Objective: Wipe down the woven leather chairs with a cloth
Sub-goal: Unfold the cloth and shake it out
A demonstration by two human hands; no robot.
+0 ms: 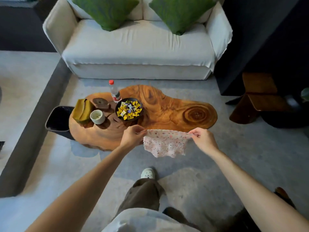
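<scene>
Sofa (137, 47): white, at the top of my view, with two green cushions (107, 10).
Table (167, 111): low slab of grained wood in front of the sofa.
Cloth (164, 143): pale and speckled, held in the air over the table's near edge, its lower part hanging loose.
Left hand (132, 136): I see its fingers pinching the cloth's top left corner.
Right hand (204, 139): fingers pinching the top right corner.
Bowl (127, 119): dark, full of yellow wrapped sweets, on the table's left half.
Bottle (115, 92): clear, red-capped, upright just behind the bowl.
</scene>
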